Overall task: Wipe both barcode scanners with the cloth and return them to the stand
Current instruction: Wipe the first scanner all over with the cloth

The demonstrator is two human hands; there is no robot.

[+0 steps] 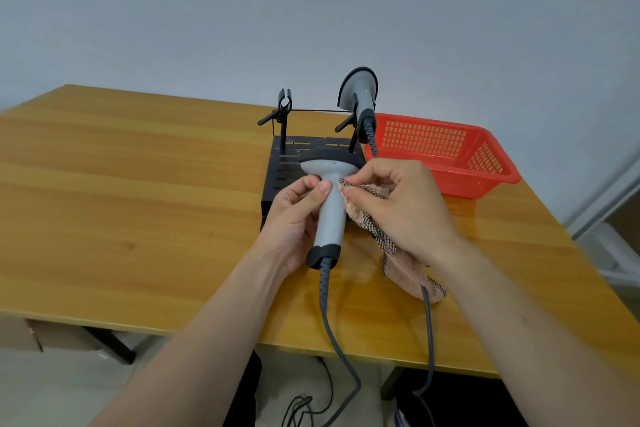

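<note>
My left hand [294,215] grips the handle of a grey barcode scanner [330,201], held above the table with its head pointing away from me. My right hand [401,204] holds a pink cloth [405,267] with checked trim and presses it against the right side of the scanner's handle. The cloth's loose end hangs down to the table. A second grey scanner [360,94] sits upright in the right holder of the black stand [287,156]. The stand's left holder [284,104] holds nothing.
A red plastic basket [450,156] stands to the right of the stand on the wooden table [138,201]. Two grey cables [341,350] run from the scanners over the table's front edge to the floor. A wall is close behind the table.
</note>
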